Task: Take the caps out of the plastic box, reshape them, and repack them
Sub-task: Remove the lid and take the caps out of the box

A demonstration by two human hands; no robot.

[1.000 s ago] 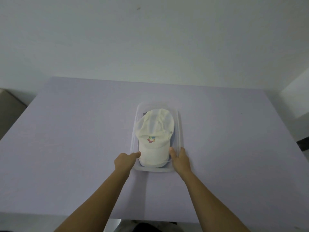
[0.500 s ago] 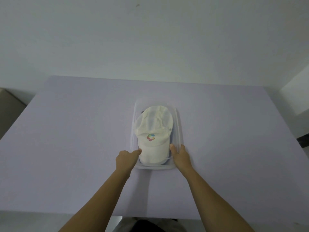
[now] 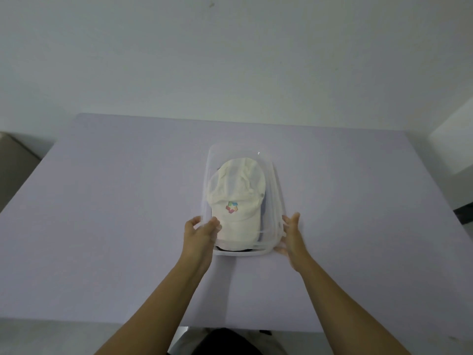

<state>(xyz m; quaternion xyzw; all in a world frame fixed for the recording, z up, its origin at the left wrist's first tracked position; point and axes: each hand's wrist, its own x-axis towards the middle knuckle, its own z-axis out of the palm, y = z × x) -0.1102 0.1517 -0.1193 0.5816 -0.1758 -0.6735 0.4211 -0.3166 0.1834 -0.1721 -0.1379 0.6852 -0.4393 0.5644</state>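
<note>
Lilac counter point(image 3: 107, 226), mid-width toward near edge: clear plastic box point(image 3: 275, 201) with cream cap point(image 3: 236, 198) inside, long axis near-to-far, flanked by left hand point(image 3: 201, 235) and right hand point(image 3: 293, 237), each grip open at box's near corners.

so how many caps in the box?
2 visible: a cream cap on top in the plastic box, a dark cap edge beneath it. More may be hidden underneath.

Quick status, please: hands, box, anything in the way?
Left hand and right hand open beside the clear plastic box. White cap inside. Purple table, nothing blocking.
</note>
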